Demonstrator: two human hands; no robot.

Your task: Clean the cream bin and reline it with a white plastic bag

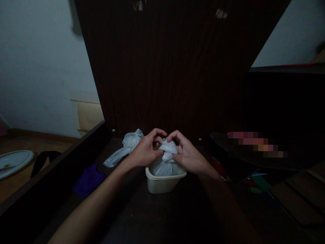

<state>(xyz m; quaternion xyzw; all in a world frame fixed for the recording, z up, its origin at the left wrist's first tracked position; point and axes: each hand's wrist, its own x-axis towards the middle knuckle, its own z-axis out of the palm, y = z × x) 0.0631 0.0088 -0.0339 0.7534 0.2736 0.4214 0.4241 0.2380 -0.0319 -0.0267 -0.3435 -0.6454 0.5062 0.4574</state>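
So both hands are close together near the centre of the frame, left (148, 150) and right hand (186, 154) each pinching the bunched top of a white plastic bag (166, 168), which sits in a cream tub (165, 185). Looks like the step is working that gathered top; can't tell if it's tied. I'd say the next move calls for careful fingertip control, without tearing the thin plastic.

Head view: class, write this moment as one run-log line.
Left hand: gripping gathered top of white bag; right hand: same; white bag: inside cream tub; cream tub: on dark surface; purple cloth: left of tub
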